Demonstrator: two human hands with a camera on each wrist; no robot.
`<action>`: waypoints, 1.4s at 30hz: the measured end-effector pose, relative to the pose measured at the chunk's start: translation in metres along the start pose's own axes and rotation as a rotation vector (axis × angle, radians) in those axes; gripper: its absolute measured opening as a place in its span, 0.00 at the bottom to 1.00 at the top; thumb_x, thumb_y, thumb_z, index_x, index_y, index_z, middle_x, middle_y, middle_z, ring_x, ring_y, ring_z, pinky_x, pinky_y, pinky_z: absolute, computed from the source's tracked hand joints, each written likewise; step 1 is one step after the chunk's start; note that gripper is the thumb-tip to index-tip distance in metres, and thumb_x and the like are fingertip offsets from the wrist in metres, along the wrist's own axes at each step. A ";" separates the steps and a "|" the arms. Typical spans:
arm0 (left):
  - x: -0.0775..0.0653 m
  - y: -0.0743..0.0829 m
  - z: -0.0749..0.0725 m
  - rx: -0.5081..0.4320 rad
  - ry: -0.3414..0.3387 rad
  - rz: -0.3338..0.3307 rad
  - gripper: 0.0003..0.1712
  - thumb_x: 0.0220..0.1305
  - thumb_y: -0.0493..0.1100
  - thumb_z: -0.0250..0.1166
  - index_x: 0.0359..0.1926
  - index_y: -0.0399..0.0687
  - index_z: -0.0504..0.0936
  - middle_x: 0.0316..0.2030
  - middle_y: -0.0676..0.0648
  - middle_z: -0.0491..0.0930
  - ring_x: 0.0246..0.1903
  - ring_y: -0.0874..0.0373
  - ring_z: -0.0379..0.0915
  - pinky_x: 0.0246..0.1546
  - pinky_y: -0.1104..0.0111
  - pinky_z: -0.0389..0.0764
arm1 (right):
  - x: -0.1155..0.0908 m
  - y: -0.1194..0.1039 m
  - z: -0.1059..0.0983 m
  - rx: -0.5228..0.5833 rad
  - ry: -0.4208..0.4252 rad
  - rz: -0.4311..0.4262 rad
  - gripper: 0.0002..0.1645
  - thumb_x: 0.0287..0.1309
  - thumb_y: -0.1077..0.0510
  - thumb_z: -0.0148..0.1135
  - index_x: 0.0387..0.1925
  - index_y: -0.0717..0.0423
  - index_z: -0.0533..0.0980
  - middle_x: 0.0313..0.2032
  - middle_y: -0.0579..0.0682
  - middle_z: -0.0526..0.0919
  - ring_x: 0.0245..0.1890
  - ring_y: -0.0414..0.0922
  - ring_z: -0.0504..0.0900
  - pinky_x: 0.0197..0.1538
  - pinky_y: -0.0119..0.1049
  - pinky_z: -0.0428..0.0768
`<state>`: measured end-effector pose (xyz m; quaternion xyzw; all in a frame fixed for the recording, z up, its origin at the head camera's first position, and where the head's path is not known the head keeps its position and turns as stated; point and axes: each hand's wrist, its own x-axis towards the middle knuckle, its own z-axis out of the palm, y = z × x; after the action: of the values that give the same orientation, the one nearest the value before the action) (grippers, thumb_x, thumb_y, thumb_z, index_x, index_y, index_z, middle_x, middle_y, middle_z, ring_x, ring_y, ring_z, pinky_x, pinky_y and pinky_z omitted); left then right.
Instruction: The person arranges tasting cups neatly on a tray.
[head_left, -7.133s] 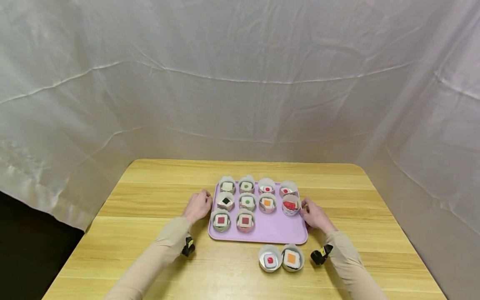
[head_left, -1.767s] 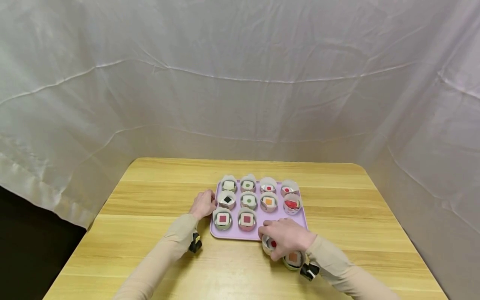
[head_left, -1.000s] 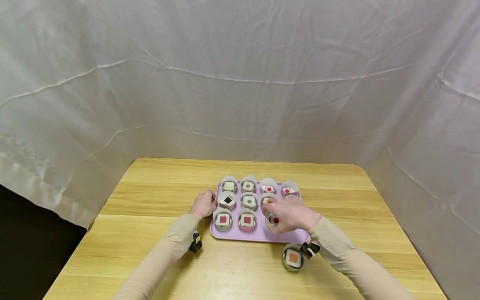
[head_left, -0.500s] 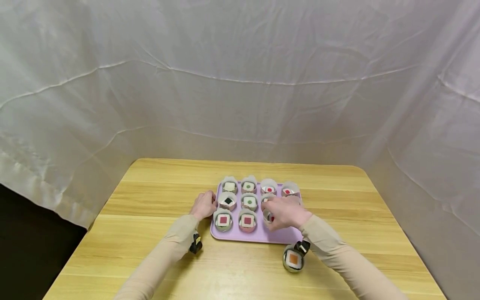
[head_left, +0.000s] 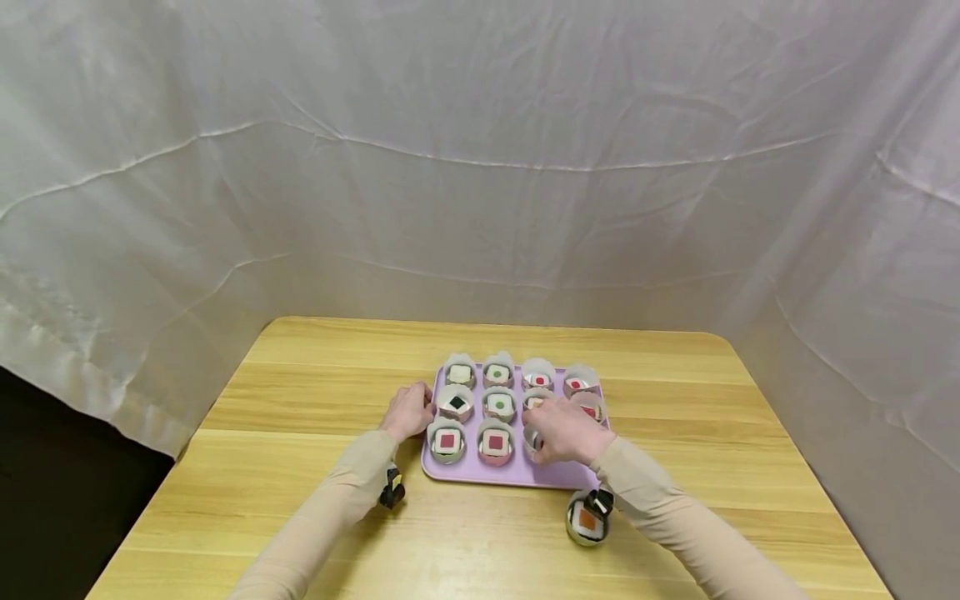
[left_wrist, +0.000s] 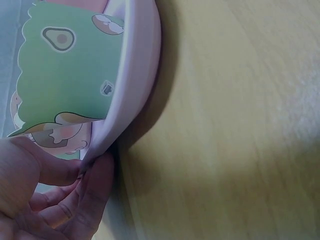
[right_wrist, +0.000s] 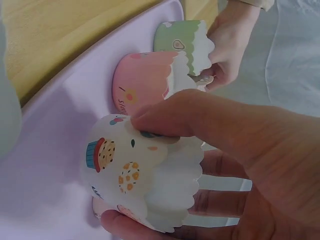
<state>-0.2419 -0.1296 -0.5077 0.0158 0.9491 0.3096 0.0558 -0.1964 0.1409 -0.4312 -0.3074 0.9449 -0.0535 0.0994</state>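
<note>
A lilac tray (head_left: 558, 476) lies on the wooden table, bearing rows of scalloped paper baking cups with sushi-like pieces inside. At its left side my left hand (head_left: 407, 410) pinches the tray rim (left_wrist: 142, 55) between thumb and fingers, beside a green cup (left_wrist: 70, 70). My right hand (head_left: 566, 429) holds a white paper cup (right_wrist: 115, 160) printed with cupcakes, thumb on one side and fingers round the other. That cup is in the front row, right of a pink cup (head_left: 495, 444); the hand covers much of it in the head view.
One more cup (head_left: 585, 530) with an orange-centred piece stands on the table in front of the tray, partly under the right wrist camera (head_left: 599, 502). A cup with a red piece (head_left: 588, 408) sits at the tray's right side. Grey curtains (head_left: 480, 208) surround the table.
My right hand left the tray's right edge, took the white cup from the table and carried it onto the tray's front row, then shifted slightly left. My left hand stayed at the rim.
</note>
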 end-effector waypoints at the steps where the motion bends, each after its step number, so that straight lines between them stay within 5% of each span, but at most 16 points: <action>1: 0.000 0.000 0.000 0.005 0.002 0.003 0.05 0.62 0.34 0.63 0.40 0.39 0.79 0.37 0.38 0.83 0.37 0.46 0.79 0.44 0.55 0.81 | 0.000 0.000 0.000 -0.004 0.006 -0.003 0.17 0.38 0.59 0.79 0.31 0.57 0.79 0.24 0.46 0.78 0.26 0.41 0.71 0.30 0.35 0.71; 42: 0.001 0.000 0.001 0.016 0.000 0.009 0.05 0.63 0.34 0.63 0.39 0.38 0.79 0.35 0.38 0.83 0.36 0.47 0.79 0.41 0.56 0.81 | -0.001 0.003 0.006 0.000 0.045 0.035 0.18 0.38 0.65 0.75 0.36 0.58 0.80 0.24 0.47 0.76 0.24 0.42 0.69 0.27 0.35 0.71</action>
<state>-0.2424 -0.1293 -0.5089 0.0205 0.9515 0.3022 0.0543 -0.1961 0.1431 -0.4374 -0.2897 0.9521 -0.0585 0.0790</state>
